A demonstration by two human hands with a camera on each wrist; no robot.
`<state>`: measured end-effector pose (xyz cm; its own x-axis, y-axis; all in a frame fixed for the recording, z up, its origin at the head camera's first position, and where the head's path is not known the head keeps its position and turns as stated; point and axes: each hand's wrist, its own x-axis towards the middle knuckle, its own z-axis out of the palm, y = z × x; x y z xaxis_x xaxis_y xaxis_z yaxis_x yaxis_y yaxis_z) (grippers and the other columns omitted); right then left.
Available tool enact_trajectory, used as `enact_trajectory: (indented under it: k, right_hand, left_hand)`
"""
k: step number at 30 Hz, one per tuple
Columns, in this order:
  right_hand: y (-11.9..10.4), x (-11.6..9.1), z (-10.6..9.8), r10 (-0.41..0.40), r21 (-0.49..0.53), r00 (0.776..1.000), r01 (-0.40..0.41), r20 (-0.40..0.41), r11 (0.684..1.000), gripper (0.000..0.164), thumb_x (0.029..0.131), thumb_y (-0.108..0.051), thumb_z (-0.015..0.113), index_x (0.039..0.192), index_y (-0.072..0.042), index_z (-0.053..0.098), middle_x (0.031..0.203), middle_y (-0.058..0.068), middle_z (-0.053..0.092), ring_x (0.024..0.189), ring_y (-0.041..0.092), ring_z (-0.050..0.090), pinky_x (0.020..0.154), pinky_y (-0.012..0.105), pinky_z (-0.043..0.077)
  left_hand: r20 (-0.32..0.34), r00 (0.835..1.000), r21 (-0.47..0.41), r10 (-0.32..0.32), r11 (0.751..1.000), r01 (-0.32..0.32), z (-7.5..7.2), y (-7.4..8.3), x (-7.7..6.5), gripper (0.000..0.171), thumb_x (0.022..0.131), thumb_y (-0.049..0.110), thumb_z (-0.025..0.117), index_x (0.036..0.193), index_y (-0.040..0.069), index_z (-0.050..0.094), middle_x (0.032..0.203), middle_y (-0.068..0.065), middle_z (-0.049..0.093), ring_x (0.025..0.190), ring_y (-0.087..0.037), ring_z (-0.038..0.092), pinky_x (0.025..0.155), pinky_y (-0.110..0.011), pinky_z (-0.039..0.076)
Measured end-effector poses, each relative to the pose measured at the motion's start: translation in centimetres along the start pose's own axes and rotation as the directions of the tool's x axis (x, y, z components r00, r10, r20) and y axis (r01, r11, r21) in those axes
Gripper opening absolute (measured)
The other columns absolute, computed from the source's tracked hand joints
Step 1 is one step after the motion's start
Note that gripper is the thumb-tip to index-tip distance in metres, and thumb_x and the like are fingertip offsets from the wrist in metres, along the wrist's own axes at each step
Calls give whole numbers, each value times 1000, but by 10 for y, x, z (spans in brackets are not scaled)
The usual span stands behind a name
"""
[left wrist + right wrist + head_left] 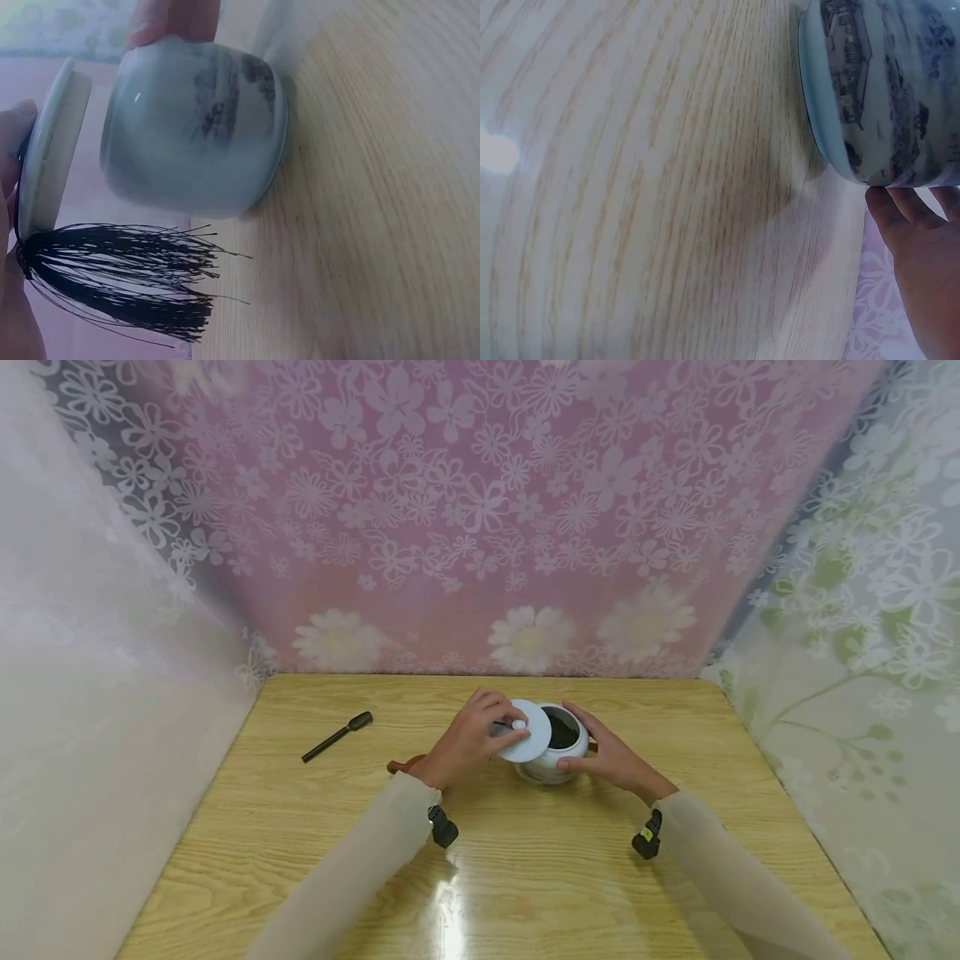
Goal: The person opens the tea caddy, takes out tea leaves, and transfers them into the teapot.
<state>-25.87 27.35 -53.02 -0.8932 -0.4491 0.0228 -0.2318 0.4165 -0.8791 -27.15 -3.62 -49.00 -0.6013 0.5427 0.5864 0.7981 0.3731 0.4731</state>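
My left hand (471, 732) pinches the small round knob of a white lid (536, 742), holding it tilted beside the mouth of a white ceramic jar (543, 772). A black tassel (124, 281) hangs from the lid's knob in the left wrist view. Dark contents (562, 733) show inside the uncovered jar, which stands on the table. My right hand (611, 762) grips the jar from its right side, thumb at the near side and fingers round the far side. Grey painted scenery (889, 90) decorates the jar's wall in the right wrist view.
On the left of the wooden table (300, 843) lies a black, long-handled scoop (336, 739). A brown object (407, 764) is partly hidden behind my left wrist. Flowered cloth (480, 527) hangs along the table's far edge, and pale cloth walls flank both sides.
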Motion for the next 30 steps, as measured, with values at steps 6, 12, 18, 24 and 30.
enact_trajectory:
  k: [6,12,18,24,30]
  right_hand:
    - [4,5,-5,7,9,1000,-7,9,1000,101,101,-26,83,176,-34,15,183,14,15,164,46,25,122,71,38]
    - [8,11,-9,2,21,1000,-2,21,1000,101,101,-25,82,176,-34,14,183,13,14,165,45,25,123,71,36]
    - [11,15,-13,11,23,1000,-12,25,1000,102,102,-24,81,177,-27,11,182,14,15,163,44,29,124,70,36]
    - [12,16,-13,18,44,999,-20,38,999,104,102,-22,80,177,-26,8,181,15,19,159,45,37,122,67,40]
    - [11,15,-11,8,98,999,-13,51,995,101,103,-20,79,177,-25,10,180,13,21,154,44,44,117,62,47]
  left_hand:
    - [-2,1000,59,12,998,-12,14,-6,17,18,100,27,82,114,15,79,112,1,71,113,-19,56,102,-36,52]
    - [-36,999,94,3,996,1,28,-9,30,19,100,27,83,113,14,79,111,-1,71,112,-21,57,101,-37,52]
    - [-79,997,100,-17,995,25,41,-10,40,18,102,29,81,111,14,78,106,-1,69,107,-20,55,99,-37,51]
    - [-88,996,131,-22,991,34,52,-8,48,18,103,31,80,111,15,79,102,2,68,104,-17,56,103,-37,51]
    - [-83,997,145,-10,989,22,59,-3,52,20,102,31,81,110,13,79,103,0,69,106,-20,57,105,-38,51]
